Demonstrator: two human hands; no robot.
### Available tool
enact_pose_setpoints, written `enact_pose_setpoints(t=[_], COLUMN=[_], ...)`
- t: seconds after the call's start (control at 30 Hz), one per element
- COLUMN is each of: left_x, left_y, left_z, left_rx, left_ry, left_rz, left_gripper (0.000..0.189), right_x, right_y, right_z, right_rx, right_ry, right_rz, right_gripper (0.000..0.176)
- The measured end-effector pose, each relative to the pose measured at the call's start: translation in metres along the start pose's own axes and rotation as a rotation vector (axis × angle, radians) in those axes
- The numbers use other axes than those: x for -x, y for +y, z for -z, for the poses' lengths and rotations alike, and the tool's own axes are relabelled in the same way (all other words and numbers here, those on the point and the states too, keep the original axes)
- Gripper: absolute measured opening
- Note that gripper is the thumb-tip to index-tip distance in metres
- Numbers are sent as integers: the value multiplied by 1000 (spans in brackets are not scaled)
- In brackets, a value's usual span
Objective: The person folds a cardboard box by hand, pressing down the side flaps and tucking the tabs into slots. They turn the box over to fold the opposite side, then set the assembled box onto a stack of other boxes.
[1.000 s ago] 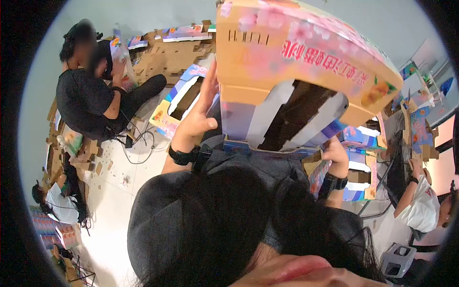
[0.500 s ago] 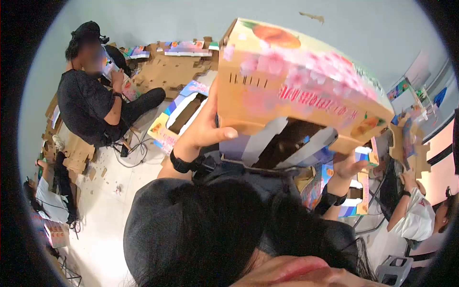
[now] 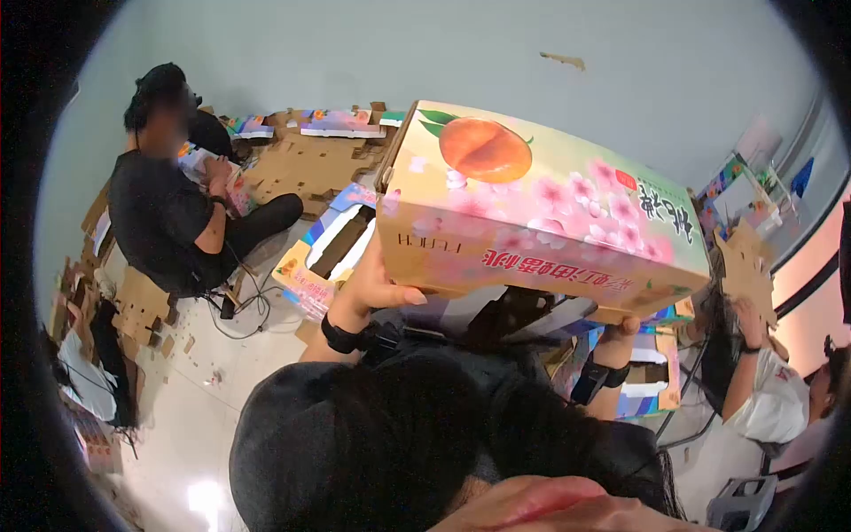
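Note:
Between my two hands is a printed peach carton (image 3: 550, 199), raised in front of my body and slightly tilted. It is cream and pink, with a large peach, blossoms and lettering that appears upside down. A dark cutout shows on its side towards me. My left hand (image 3: 374, 285) grips the carton's left end, thumb along the lower edge and the other fingers mostly hidden. At the lower right corner my right hand (image 3: 618, 344) holds on, its fingers largely hidden behind the carton. Both wrists wear black bands.
Another printed carton (image 3: 332, 244) with a cutout lies at left, and a similar one (image 3: 647, 377) at right. A person in black (image 3: 168, 208) sits at left among flattened cardboard (image 3: 306, 168). A person in white (image 3: 771, 395) is at right beside a grey stool (image 3: 740, 505). Cables (image 3: 253, 324) lie on the floor.
The carton has come lower in view and tipped, so its peach-printed face shows more and the dark cutout less. Both hands have stayed on it.

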State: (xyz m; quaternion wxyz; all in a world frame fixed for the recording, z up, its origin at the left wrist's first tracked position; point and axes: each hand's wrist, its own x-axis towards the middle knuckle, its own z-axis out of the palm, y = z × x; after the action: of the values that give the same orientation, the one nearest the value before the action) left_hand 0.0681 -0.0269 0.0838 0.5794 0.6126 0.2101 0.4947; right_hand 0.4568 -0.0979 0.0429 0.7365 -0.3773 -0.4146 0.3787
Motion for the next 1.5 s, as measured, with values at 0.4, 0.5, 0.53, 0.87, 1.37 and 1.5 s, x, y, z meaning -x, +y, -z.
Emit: enact_pose_setpoints(t=[0.4, 0.5, 0.53, 0.87, 1.37, 1.5], left_x=[5, -2, -3, 20, 6, -4], left_y=[0, -14, -24, -20, 10, 29], left_z=[-6, 7, 16, 4, 4, -12], left_rx=[-97, -166, -179, 19, -424, -676], left_ry=[74, 44, 17, 187, -28, -89], left_rz=[-51, -116, -135, -87, 6, -29], left_gripper=[89, 80, 77, 64, 87, 121], right_x=[2, 4, 5, -7, -2, -32], right_y=[18, 15, 13, 29, 39, 23], right_z=[-4, -11, -13, 11, 15, 18], right_rx=[-46, -32, -31, 78, 140, 107], right_ry=[10, 63, 73, 168, 266, 63], right_rz=[-11, -50, -67, -92, -65, -136], right_gripper=[81, 78, 77, 90, 71, 68])
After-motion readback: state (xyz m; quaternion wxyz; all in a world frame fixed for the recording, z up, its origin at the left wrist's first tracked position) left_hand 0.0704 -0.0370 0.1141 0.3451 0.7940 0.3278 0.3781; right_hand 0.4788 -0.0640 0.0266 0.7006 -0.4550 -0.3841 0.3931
